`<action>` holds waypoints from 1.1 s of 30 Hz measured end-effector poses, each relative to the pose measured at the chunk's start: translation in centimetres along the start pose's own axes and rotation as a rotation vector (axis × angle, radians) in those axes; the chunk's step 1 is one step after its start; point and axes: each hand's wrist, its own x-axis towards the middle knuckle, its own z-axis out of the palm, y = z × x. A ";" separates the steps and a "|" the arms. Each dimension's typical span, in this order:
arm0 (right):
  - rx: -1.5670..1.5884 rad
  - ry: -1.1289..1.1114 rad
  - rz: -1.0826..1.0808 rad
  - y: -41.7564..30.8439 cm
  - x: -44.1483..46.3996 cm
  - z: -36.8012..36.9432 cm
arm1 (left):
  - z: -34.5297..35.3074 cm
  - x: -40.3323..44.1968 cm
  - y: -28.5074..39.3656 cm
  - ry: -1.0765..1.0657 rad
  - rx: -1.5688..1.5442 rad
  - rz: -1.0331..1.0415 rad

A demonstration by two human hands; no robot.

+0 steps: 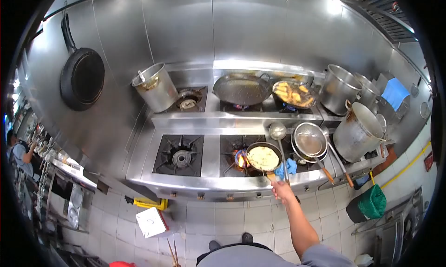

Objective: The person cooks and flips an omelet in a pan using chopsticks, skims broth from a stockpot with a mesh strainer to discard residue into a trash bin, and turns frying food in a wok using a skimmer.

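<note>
My right hand (281, 191) reaches forward at the front edge of the stove, fingers closed round the handle of a small frying pan (263, 157). A pale yellow, flat round of food (263, 158) fills most of that pan. The pan sits partly over a front burner, where flames (240, 159) show at its left side. Just right of the pan lie a long-handled ladle (278, 131) and a crumpled blue cloth (291, 166). My left hand is not in view. Two thin wooden sticks (173, 253) rise from the bottom edge; what holds them is hidden.
Behind stand a wide dark pan (242, 89) and a pan of frying food (293, 94). Strainers (310, 140) and a large pot (357, 130) are to the right; another pot (155, 87) tilts at back left. A bin (367, 204) and white-lidded bucket (152, 222) stand on the floor.
</note>
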 end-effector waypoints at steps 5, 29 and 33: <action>0.195 -0.058 0.076 0.5 -4.5 1.9 | 0.6 -0.2 1.9 -0.024 -0.126 -0.189; -0.730 0.274 -0.567 3.3 7.1 8.0 | 7.6 6.1 32.8 -0.414 -0.550 0.103; -0.482 -0.020 -0.493 -1.6 -1.3 8.7 | 13.0 5.9 41.5 -0.630 -0.595 0.198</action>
